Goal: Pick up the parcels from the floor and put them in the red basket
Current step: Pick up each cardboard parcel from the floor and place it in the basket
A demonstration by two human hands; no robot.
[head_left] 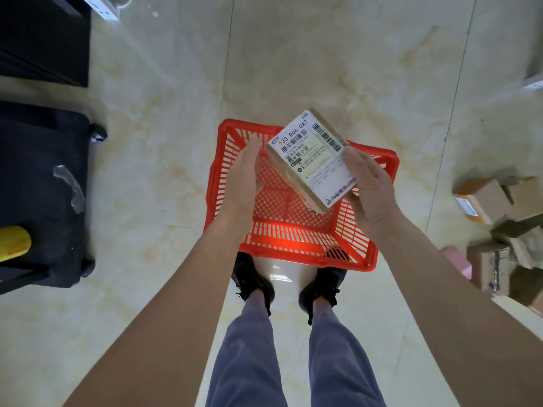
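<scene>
Directly below the head camera, at the centre of the frame, a red basket [296, 239] is seen standing on the pale tiled floor [323, 69], just beyond a pair of black shoes [255, 284]. Above the basket's open top a parcel [311, 160] is held, a brown box with a white printed label and barcodes turned upward, tilted so that one end points toward the upper right of the frame. The parcel's right edge is gripped by the right hand [370, 186], whose fingers are wrapped under the box and whose thumb is laid along its side. The left hand [245, 174] is held beside the parcel's left edge with the fingers straight and together; whether they touch the box cannot be told. No parcel can be seen on the mesh bottom of the basket.

At the right edge of the frame, a heap of cardboard boxes [505, 227] is seen lying on the floor, blurred. At the left edge a black wheeled case [44, 195] is found, with a yellow item [13, 242] on it and a strip of clear plastic [70, 186].
</scene>
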